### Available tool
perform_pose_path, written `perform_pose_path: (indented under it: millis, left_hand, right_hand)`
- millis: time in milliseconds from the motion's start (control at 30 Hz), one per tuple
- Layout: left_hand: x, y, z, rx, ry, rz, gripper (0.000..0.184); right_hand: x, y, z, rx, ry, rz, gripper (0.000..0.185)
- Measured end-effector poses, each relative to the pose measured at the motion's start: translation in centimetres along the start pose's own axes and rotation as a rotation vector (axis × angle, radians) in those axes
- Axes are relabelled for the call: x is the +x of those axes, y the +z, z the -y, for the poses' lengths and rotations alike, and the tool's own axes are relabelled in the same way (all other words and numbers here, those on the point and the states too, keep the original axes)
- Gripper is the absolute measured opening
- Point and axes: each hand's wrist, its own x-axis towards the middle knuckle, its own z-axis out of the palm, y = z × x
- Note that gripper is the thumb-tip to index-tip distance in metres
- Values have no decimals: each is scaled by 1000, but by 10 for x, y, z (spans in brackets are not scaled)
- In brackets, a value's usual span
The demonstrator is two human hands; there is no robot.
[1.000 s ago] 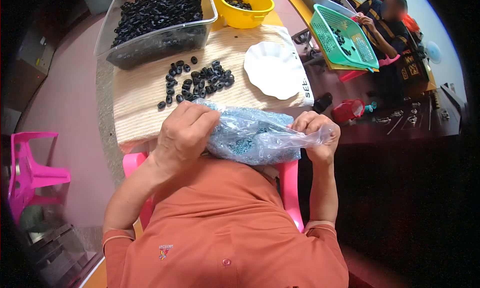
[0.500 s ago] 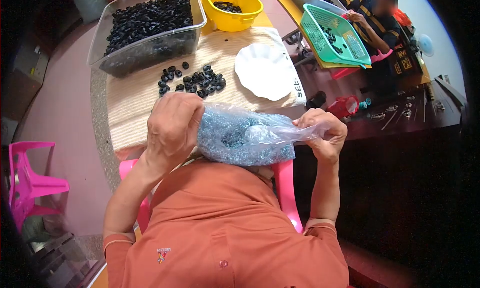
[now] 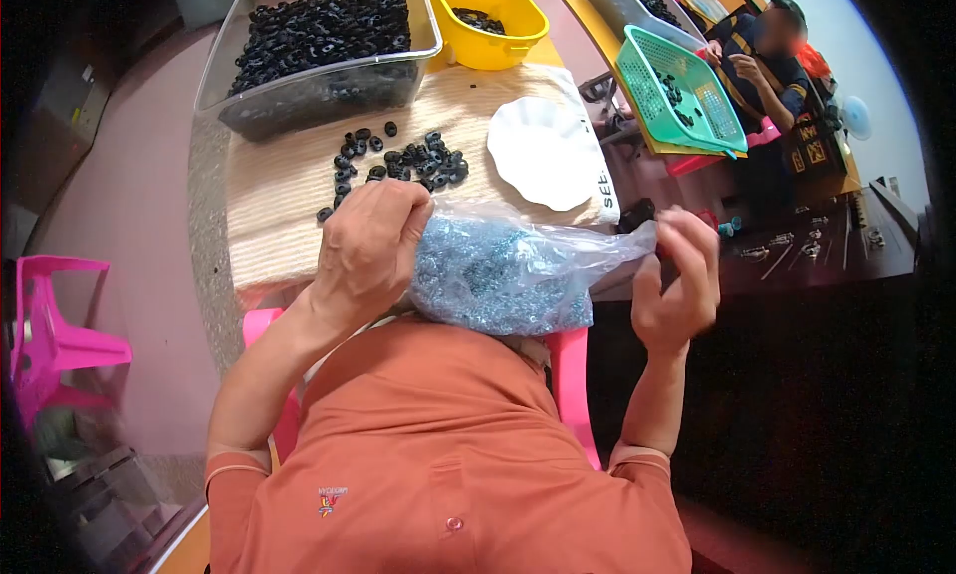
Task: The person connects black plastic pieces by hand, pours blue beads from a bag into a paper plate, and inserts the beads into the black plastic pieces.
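Head view. Bag (image 3: 503, 280), clear film, filled with small blue-green pieces; located between the hands, just before the orange shirt (image 3: 448, 425). Left hand (image 3: 368, 245): thumb and fingers pinching the bag's left end. Right hand (image 3: 682, 295): fingers parted, at the drawn-out film; whether it pinches, cannot tell. Step, as judged: handling the filled bag; loose contents call for a steady hold. Surface: striped cloth (image 3: 274, 211), loose black pieces (image 3: 428, 161), scalloped white dish (image 3: 543, 156); clear bin (image 3: 324, 111) and yellow tub (image 3: 488, 54) behind. Room: pink chair (image 3: 75, 345), left; green basket (image 3: 647, 101) and co-worker (image 3: 787, 76), right.
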Motion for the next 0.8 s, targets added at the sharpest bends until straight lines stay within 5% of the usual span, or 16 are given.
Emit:
perform_pose_path:
  millis: [100, 233, 400, 500, 633, 800]
  left_hand:
    - [-1, 3, -1, -32, -18, -6, 9]
    - [0, 3, -4, -80, -54, 13, 8]
    - [0, -3, 3, -165, -60, 50, 9]
    - [-4, 3, 6, -207, -38, 65, 11]
    - [-3, 5, 5, -233, -18, 45, 12]
    - [-4, 3, 6, -241, -78, -6, 11]
  right_hand:
    - [5, -9, 43, -20, -282, 32, 36]
    - [20, 31, 77, 212, -473, 471, 24]
    - [6, 66, 53, -278, -318, 819, 9]
    - [4, 68, 58, -349, -251, 1008, 16]
    - [-11, 78, 47, -358, -432, 813, 42]
    - [10, 87, 58, -267, -357, 945, 51]
